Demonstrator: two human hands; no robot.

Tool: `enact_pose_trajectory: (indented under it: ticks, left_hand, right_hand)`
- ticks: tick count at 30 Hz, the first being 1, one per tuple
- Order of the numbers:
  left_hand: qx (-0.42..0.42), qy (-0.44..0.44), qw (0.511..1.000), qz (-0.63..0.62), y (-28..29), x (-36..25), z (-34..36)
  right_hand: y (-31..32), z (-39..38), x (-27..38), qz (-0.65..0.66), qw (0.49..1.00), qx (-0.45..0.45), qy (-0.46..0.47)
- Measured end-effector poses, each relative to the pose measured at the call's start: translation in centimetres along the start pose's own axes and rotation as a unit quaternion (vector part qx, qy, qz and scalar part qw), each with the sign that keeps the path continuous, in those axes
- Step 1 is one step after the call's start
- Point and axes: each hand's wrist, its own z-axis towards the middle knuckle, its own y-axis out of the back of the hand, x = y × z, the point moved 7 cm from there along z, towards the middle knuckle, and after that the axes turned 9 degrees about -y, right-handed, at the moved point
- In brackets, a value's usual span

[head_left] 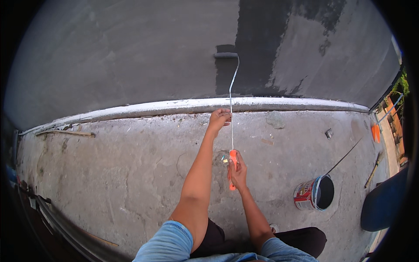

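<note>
Wood [72,133] in a long, thin piece lies on the concrete floor [131,174], well to the left of both grips. The left hand [220,118] reaches out ahead of the right one, its fingers curled at the metal rod [232,139] of a paint roller [230,89]; whether they close on it, one cannot tell. Straight beyond that hand, the roller head [226,55] lies against the grey wall [131,52]. The right hand [238,173], nearer the body, is clamped around the orange handle [233,156]. Dark paint [257,56] covers the wall ahead of this grip and slightly to its right. Right of the grip stands a paint bucket [307,195], a thin stick [345,157] leaning out of its mouth. Farthest right, past the bucket, is a blue barrel [384,201].
</note>
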Motion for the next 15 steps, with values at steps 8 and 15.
enact_pose_trajectory:
  ticks: [8, 15]
  left_hand:
    - [0.027, -0.107, 0.991, -0.07, -1.5, -8.3, 0.1]
    - [0.009, -0.143, 0.988, -0.058, -1.8, -13.5, -0.8]
  right_hand:
    - [-1.3, 2.9, 8.4, 0.006, 0.997, 0.009, 0.07]
    - [-1.7, 5.5, 17.0, -0.007, 0.992, 0.013, 0.129]
